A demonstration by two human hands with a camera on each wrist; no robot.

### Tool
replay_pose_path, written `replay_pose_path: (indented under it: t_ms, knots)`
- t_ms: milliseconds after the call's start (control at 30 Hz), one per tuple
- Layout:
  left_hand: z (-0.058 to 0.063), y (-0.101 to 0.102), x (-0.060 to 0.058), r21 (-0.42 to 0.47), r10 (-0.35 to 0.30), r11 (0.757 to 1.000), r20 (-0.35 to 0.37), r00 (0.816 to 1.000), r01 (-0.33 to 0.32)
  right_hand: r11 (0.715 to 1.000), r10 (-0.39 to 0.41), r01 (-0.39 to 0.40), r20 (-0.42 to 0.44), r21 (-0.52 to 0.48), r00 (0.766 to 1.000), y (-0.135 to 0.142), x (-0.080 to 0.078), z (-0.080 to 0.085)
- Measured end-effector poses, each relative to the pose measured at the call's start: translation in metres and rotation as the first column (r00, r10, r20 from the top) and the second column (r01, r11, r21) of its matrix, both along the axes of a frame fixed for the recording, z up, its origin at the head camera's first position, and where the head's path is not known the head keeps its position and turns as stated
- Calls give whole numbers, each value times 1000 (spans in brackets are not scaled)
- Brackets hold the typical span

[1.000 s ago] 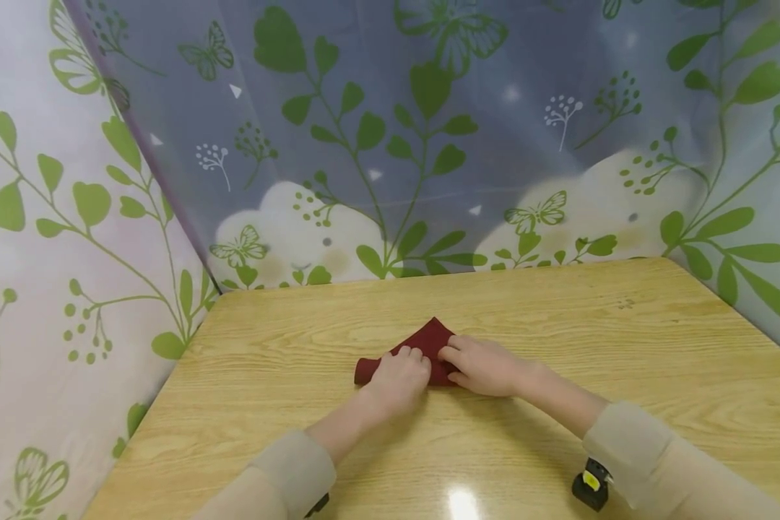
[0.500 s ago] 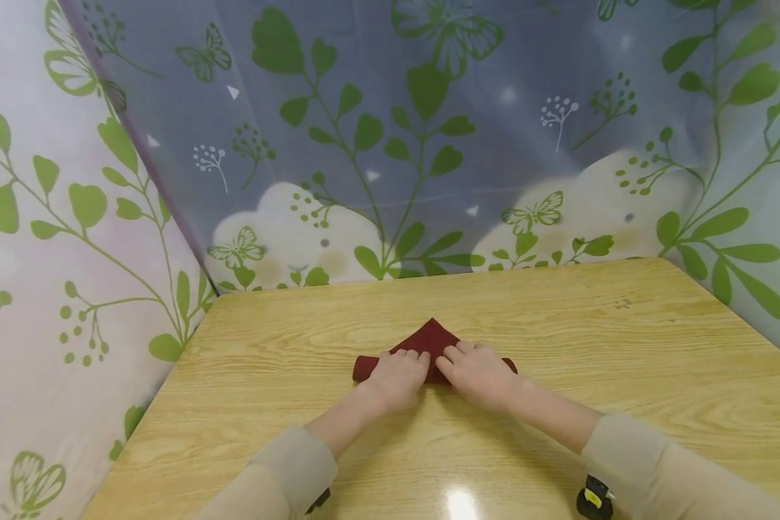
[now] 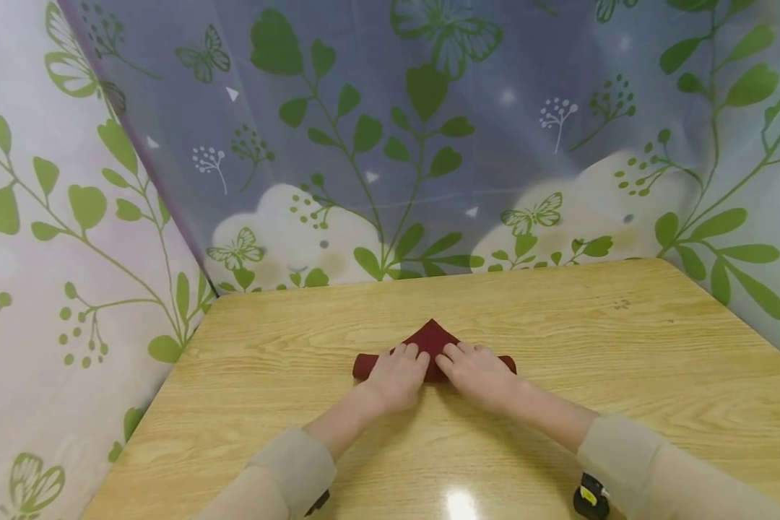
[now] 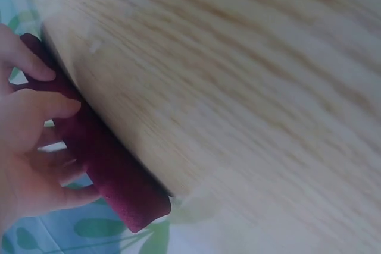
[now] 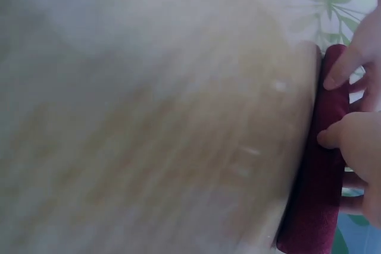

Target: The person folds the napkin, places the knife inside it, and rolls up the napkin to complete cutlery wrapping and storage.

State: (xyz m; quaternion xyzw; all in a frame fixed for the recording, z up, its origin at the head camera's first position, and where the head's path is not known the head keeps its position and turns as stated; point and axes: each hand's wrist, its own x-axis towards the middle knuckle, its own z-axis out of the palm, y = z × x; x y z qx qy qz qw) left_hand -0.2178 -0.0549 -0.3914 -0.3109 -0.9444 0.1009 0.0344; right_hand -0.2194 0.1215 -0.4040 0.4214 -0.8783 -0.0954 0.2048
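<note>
A dark red cloth [image 3: 432, 338] lies partly rolled on the wooden table, its unrolled corner pointing away from me. My left hand [image 3: 395, 377] grips the left half of the roll, and my right hand [image 3: 479, 374] grips the right half, close beside it. In the left wrist view a thumb presses the near side of the rolled cloth [image 4: 116, 171], with fingers spread along the far side. The right wrist view has the thumb on the near side of the roll [image 5: 312, 200] too. Both roll ends stick out past the hands.
The wooden table [image 3: 286, 332] reaches back to a patterned blue curtain [image 3: 390, 144], with paler leaf-patterned curtains at left and right. A black device [image 3: 590, 497] hangs at the right sleeve cuff.
My right hand has shifted its hold on the roll, baring the roll's right end. The left hand has hardly moved, and the flat corner looks slightly smaller.
</note>
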Motion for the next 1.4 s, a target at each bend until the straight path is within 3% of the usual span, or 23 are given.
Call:
replay_pose_path:
  t_ms: [167,567,767,900,1067,1167,1233,1400]
  knots:
    - [1,0,1,-29,-4,1000,-62,998,2,999,-2,6,87,-45,996,1,-5,4]
    - [5,0,4,-10,-26,1000,-84,996,25,998,8,11,288,-62,958,7,-11,13]
    - [4,-1,10,-24,-51,999,-95,994,48,992,70,-16,431,-126,900,12,-11,19]
    - [1,-1,14,-33,-72,997,-112,991,68,990,92,-19,525,-141,846,14,-12,21]
    - [-1,-1,16,-43,-76,996,-95,993,72,987,109,-20,589,-157,801,16,-13,22]
    - [-1,-2,14,-23,-52,998,-30,998,51,986,114,-18,583,-168,805,16,-12,21]
    - [0,-3,12,3,-37,999,15,999,37,985,109,-12,562,-173,820,15,-10,19]
    - [4,-4,7,67,-11,998,77,997,6,989,83,-21,432,-147,898,13,-7,14]
